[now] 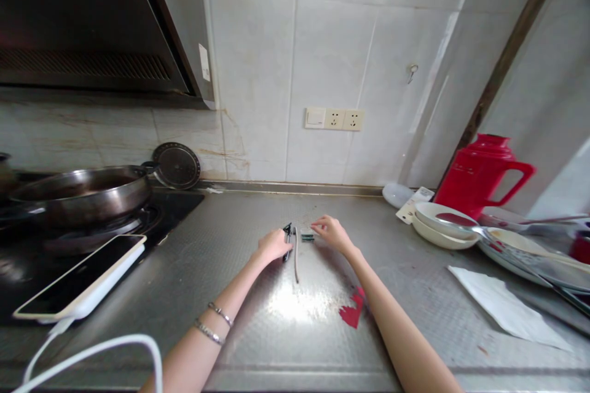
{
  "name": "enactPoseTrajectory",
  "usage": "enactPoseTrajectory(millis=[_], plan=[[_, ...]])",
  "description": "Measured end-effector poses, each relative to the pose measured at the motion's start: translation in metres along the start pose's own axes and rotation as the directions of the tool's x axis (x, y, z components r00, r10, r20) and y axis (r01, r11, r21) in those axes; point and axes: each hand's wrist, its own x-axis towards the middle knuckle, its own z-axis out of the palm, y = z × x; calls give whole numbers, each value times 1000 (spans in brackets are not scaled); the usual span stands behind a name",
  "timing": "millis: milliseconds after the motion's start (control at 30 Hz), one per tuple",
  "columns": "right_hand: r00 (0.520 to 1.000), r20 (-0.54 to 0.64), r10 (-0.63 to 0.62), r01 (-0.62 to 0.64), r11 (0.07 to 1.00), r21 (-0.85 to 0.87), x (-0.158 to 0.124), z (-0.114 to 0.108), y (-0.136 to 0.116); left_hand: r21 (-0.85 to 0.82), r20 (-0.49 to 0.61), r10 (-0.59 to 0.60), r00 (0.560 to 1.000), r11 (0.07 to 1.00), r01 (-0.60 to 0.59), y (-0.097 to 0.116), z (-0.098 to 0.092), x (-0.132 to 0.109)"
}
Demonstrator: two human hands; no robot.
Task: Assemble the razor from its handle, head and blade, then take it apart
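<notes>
My left hand [274,244] is closed around a slim black object [287,241] with a wider dark top; its exact kind is too small to tell. Just right of it, a thin grey-brown stick [297,261] lies lengthwise on the steel counter. My right hand [332,232] has its thumb and fingers pinched together at a small pale piece with dark stripes [307,235]. What sits between those fingertips is too small to make out. Nearer to me, a red jagged cutout [351,312] lies on the counter beside my right forearm.
On the left, a steel pan [87,196] sits on the black stove, with a phone [80,276] and white cable [115,341] in front. To the right are stacked bowls [445,236], a red thermos [479,175], a plate [511,264] and a white napkin [504,304].
</notes>
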Motion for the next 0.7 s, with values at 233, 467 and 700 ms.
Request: enactPoseTrajectory(millis=[233,467,700], plan=[[978,-74,197,-164,935,315,3,20,-21,-2,-59,-25,998,1000,25,1,7,4],[887,113,448,-375,553,744,6,37,-45,-62,-196,-18,980,998,6,4,5,10],[854,200,481,-417,401,815,10,43,-59,-102,-264,36,964,993,-65,20,10,1]])
